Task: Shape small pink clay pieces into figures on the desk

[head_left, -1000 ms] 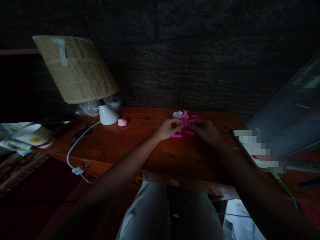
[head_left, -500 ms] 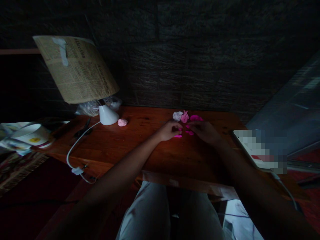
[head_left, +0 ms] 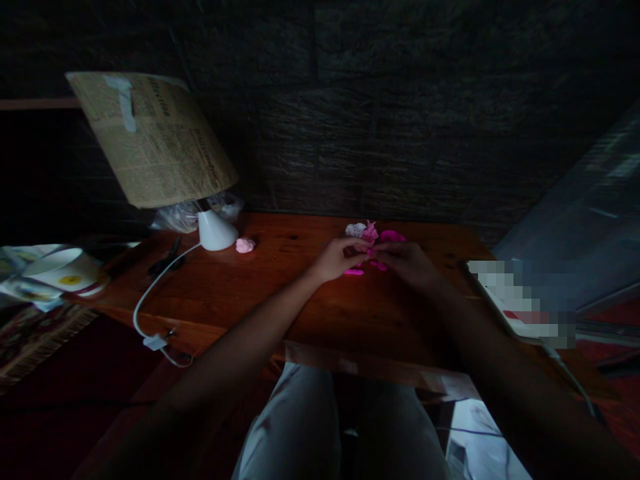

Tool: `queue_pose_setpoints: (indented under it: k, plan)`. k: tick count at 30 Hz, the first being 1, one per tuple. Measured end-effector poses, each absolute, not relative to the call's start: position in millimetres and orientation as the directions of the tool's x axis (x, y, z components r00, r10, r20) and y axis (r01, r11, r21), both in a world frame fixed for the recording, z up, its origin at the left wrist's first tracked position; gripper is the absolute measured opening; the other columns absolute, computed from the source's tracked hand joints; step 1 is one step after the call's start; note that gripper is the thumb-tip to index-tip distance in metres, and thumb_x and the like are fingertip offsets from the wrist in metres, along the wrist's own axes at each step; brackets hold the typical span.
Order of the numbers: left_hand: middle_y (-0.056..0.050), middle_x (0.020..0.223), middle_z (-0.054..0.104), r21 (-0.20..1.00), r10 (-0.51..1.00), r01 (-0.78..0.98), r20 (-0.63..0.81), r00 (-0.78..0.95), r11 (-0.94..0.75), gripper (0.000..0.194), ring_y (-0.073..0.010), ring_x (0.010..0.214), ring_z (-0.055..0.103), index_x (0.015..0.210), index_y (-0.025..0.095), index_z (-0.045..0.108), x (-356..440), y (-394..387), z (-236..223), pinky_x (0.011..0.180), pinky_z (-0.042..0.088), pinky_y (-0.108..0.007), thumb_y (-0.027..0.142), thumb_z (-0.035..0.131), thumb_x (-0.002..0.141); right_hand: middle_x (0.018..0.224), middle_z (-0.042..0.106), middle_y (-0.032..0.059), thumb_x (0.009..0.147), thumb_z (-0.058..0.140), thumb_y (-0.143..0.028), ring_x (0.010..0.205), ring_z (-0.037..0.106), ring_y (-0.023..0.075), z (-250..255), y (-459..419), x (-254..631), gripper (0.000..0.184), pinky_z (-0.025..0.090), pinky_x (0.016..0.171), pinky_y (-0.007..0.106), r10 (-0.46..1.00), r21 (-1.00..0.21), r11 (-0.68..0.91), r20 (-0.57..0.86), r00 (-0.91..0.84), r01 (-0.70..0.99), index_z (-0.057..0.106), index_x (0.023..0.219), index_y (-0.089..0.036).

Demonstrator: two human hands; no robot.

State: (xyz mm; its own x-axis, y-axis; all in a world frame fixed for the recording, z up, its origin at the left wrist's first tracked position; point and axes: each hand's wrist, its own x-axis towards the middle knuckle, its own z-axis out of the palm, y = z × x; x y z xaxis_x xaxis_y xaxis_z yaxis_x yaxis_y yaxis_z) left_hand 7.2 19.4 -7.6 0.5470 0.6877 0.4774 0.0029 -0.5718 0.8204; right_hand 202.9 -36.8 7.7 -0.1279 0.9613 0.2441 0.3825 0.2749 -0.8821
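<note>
Drawn together since half a second ago, with fingertips now meeting: left hand (head_left: 337,260) and right hand (head_left: 409,261), well to the right of the lamp (head_left: 217,233). Curled into narrow pinches, thumbs against fingers, on a small bright pink piece (head_left: 370,252), likewise well right of the lamp. Too small and covered to tell its long axis or pointing; vivid and soft-looking where visible. Farther right of the lamp than its base, on the knotty reddish wooden table (head_left: 270,280): a thin pink strip (head_left: 354,272), long axis running sideways, roughly lampward; a ruffled pink lump (head_left: 369,231), spiky tip pointing wallward; on its lamp side, a whitish crumpled lump (head_left: 355,230); farthest from the lamp, a flat, rounded pink disc (head_left: 393,236). Just right of the lamp's smooth white cone, a crumpled pale pink lump (head_left: 245,245).
</note>
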Motion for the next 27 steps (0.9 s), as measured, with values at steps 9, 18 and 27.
queue_pose_setpoints:
  k: [9,18,27]
  plan:
    - [-0.006,0.088,0.075,0.81,0.71,0.027,0.497,0.5,-0.586,0.016,-0.0116,0.073,0.065,0.092,0.014,0.074,7.5,18.8,-6.5,0.07,0.05,-0.024,0.025,0.075,0.08,0.092,0.076,0.0047,0.076,0.073,-0.051,0.082,0.067,0.0211,3.2,-34.4,201.6,0.035,0.053,0.083,0.04,0.971,-0.921,0.241,0.231,-0.067,0.307,0.08,0.095,-0.022]
    - [-0.004,0.084,0.076,0.758,0.699,0.081,0.549,0.458,-0.648,0.011,-0.0145,0.079,0.068,0.085,0.017,0.076,5.8,14.8,-3.1,0.076,0.051,-0.027,0.027,0.075,0.081,0.08,0.075,0.0015,0.067,0.081,-0.057,0.071,0.064,0.0155,7.5,-40.5,189.1,0.039,0.052,0.067,0.029,0.985,-0.967,0.175,0.173,-0.026,0.182,0.081,0.087,-0.024]
    - [-0.006,0.085,0.076,0.813,0.712,0.11,0.426,0.558,-0.572,0.024,-0.0136,0.072,0.065,0.093,0.013,0.076,-2.5,20.4,1.5,0.068,0.049,-0.026,0.034,0.076,0.08,0.097,0.074,0.004,0.054,0.09,-0.046,0.084,0.068,0.0182,8.9,-36.7,195.3,0.04,0.056,0.07,0.03,0.996,-0.99,0.068,0.062,0.058,-0.121,0.079,0.086,-0.024]
